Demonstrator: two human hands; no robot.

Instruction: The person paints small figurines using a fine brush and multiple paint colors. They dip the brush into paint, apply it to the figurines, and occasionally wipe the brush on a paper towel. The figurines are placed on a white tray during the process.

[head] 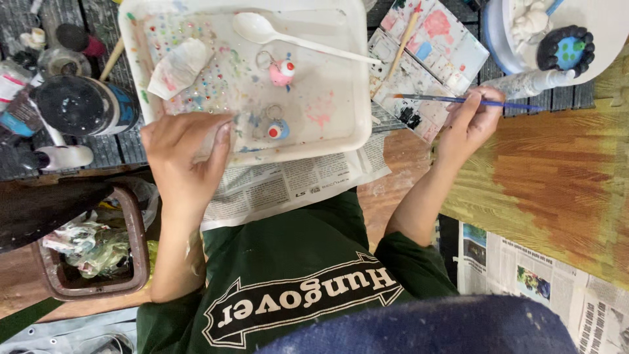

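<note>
Clearly, right hand (466, 124) pinches a thin blue paintbrush (468, 101), orange-tipped.

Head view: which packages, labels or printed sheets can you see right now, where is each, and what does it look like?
Newspaper sheet: under the white tray, near edge, grey print columns.
Second newspaper: lower right by the wooden board, with small colour photos.
Dark paint jar: left of the tray, on its side, round, black with a blue label band.
Small bottle: far left, blue and white label.
Left hand rests on the tray rim; right hand holds a blue brush.
</note>
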